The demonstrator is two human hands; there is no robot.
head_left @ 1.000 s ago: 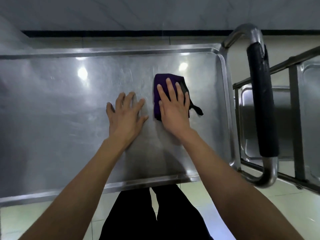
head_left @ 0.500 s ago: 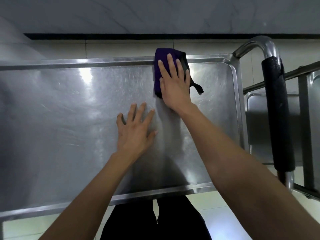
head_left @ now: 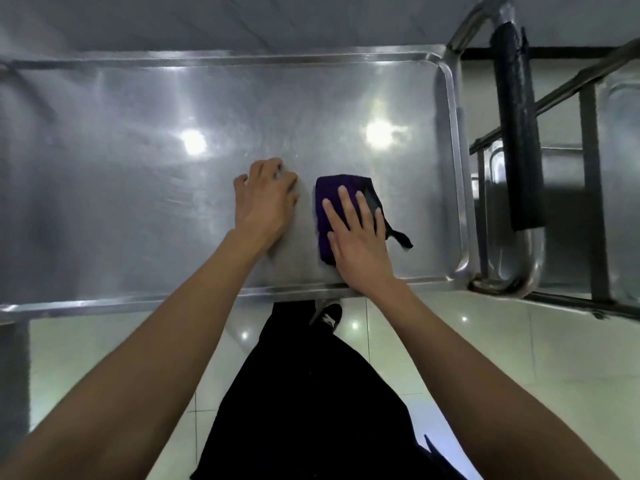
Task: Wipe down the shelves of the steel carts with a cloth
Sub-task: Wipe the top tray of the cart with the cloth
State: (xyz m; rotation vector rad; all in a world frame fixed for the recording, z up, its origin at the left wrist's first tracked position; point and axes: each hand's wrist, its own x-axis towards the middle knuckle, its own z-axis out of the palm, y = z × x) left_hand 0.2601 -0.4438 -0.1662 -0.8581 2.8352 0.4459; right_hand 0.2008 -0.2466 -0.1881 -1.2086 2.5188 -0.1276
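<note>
Trousers: black, seen nearest, above pale floor tiles; one shoe is shown under the shelf edge.
Right hand: laid flat, fingers straight and spread, pressed on the cloth.
Cloth: purple, folded, placed on the top shelf near its front right corner.
Left hand: rested on the shelf just beside the cloth; fingers bent, nothing grasped.
Top shelf: steel, rimmed, glare-marked.
Handle: black-sleeved, at the cart's right end.
Second cart: partly seen at right.
</note>
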